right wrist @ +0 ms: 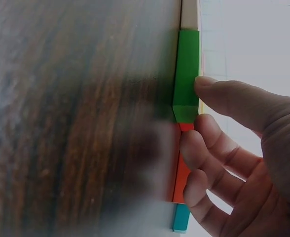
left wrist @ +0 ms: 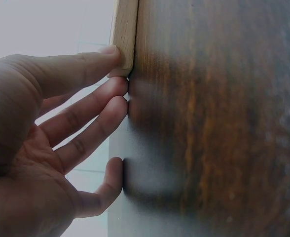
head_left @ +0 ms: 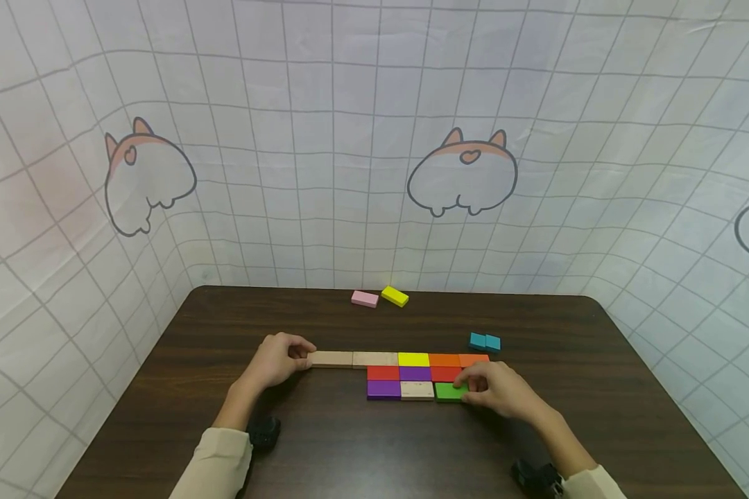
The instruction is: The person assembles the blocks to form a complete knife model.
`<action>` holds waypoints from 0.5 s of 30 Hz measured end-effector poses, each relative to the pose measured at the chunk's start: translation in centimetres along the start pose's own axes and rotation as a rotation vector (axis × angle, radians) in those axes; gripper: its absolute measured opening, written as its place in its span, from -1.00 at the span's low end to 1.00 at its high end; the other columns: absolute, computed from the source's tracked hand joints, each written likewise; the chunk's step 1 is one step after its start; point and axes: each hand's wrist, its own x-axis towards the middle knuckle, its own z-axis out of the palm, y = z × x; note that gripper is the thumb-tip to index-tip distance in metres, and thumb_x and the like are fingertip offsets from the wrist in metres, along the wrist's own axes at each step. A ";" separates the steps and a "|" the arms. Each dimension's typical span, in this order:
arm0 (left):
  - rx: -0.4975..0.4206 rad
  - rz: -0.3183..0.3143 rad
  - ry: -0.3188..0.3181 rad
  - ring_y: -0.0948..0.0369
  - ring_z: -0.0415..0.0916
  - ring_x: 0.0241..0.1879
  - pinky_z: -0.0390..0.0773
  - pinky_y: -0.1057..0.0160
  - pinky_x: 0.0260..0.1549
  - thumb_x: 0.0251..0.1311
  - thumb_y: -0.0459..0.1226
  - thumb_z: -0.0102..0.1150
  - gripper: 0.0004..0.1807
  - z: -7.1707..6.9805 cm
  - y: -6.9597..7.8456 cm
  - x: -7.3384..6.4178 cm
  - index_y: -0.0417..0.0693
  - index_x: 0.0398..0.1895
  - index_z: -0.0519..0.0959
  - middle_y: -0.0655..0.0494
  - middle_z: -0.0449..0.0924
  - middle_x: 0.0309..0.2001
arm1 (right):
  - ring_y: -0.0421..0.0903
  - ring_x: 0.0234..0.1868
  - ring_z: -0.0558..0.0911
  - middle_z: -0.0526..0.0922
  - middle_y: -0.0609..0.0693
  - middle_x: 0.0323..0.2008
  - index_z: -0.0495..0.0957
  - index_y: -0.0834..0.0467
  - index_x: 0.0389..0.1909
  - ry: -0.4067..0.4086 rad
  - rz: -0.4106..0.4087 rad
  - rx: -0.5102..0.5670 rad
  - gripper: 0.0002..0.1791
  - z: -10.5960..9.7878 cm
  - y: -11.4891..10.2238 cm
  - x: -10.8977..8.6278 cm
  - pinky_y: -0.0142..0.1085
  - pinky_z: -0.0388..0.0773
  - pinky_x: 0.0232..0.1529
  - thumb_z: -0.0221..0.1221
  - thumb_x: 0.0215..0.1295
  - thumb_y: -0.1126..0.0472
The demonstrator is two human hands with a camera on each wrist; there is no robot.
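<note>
My left hand point(head_left: 279, 359) is at the left end of a plain wooden block point(head_left: 332, 359), its thumb on the block and the fingertips at the block's end. At the near right of the block group, my right hand point(head_left: 501, 391) holds a green block point(head_left: 449, 392) by its right end, thumb on top. Between the hands the blocks lie flat in rows. The back row has a second wooden block point(head_left: 375, 358), a yellow block point(head_left: 413, 359) and orange ones point(head_left: 444, 360). Red point(head_left: 383, 373) and purple point(head_left: 415, 373) blocks form the middle row; purple and pale blocks point(head_left: 417, 391) lie left of the green one.
Two blue blocks point(head_left: 485, 342) lie behind the right end of the rows. Farther back, near the table's far edge, are a pink block point(head_left: 365, 299) and a yellow one point(head_left: 395, 296). A white gridded cloth point(head_left: 324, 229) surrounds the dark wooden table point(head_left: 349, 450).
</note>
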 end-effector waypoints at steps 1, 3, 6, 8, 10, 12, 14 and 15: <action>-0.001 0.001 0.001 0.28 0.55 -0.36 0.57 0.23 -0.29 0.17 -0.35 0.45 -0.82 0.0 0.0 0.0 -0.06 -0.15 0.78 0.16 0.68 -0.35 | -0.33 -0.50 0.44 0.53 -0.21 -0.49 0.72 0.02 -0.13 0.000 -0.001 -0.001 -0.83 0.0 0.0 0.0 -0.39 0.45 -0.42 0.40 0.27 0.18; -0.002 0.001 0.002 0.28 0.55 -0.35 0.57 0.23 -0.29 0.17 -0.36 0.45 -0.82 0.0 0.0 0.0 -0.06 -0.14 0.78 0.16 0.68 -0.35 | -0.34 -0.50 0.44 0.53 -0.21 -0.49 0.72 0.02 -0.13 0.000 -0.001 -0.001 -0.83 0.1 0.0 0.1 -0.39 0.45 -0.41 0.40 0.27 0.17; -0.001 0.000 0.003 0.28 0.55 -0.35 0.56 0.23 -0.29 0.16 -0.36 0.45 -0.82 0.0 0.1 0.0 -0.06 -0.15 0.78 0.16 0.68 -0.35 | -0.34 -0.50 0.44 0.54 -0.21 -0.49 0.72 0.01 -0.13 0.002 -0.012 0.001 -0.83 0.1 -0.1 0.2 -0.40 0.45 -0.41 0.40 0.27 0.17; 0.000 -0.001 0.004 0.27 0.55 -0.35 0.56 0.23 -0.29 0.16 -0.36 0.45 -0.82 0.0 0.1 0.0 -0.06 -0.15 0.79 0.16 0.67 -0.35 | -0.33 -0.50 0.45 0.54 -0.21 -0.48 0.72 0.01 -0.13 0.005 -0.016 0.003 -0.83 0.1 -0.2 0.2 -0.40 0.46 -0.41 0.41 0.26 0.17; -0.001 -0.004 0.004 0.27 0.55 -0.35 0.56 0.23 -0.29 0.16 -0.36 0.46 -0.82 0.0 0.1 0.0 -0.06 -0.15 0.78 0.15 0.67 -0.35 | -0.33 -0.50 0.45 0.55 -0.20 -0.48 0.72 0.01 -0.14 0.008 -0.025 0.006 -0.83 0.0 -0.2 0.2 -0.40 0.46 -0.42 0.41 0.26 0.17; -0.004 -0.007 0.001 0.27 0.55 -0.35 0.56 0.23 -0.29 0.16 -0.36 0.45 -0.81 0.0 0.1 0.0 -0.06 -0.15 0.78 0.15 0.67 -0.35 | -0.33 -0.50 0.45 0.56 -0.19 -0.48 0.72 0.01 -0.14 0.008 -0.026 0.008 -0.83 0.0 -0.2 0.3 -0.40 0.46 -0.43 0.41 0.26 0.17; -0.009 -0.009 -0.002 0.27 0.55 -0.35 0.56 0.23 -0.29 0.16 -0.36 0.45 -0.81 0.0 0.1 0.0 -0.07 -0.14 0.78 0.15 0.67 -0.35 | -0.33 -0.50 0.45 0.56 -0.18 -0.48 0.72 0.02 -0.13 0.005 -0.035 0.015 -0.83 -0.1 -0.3 0.3 -0.40 0.45 -0.44 0.41 0.26 0.17; -0.011 -0.010 -0.003 0.26 0.55 -0.35 0.56 0.23 -0.29 0.17 -0.36 0.45 -0.81 0.0 0.1 0.0 -0.07 -0.14 0.78 0.15 0.67 -0.35 | -0.32 -0.51 0.44 0.56 -0.18 -0.48 0.72 0.02 -0.13 0.003 -0.038 0.017 -0.83 -0.1 -0.3 0.3 -0.40 0.45 -0.44 0.41 0.27 0.17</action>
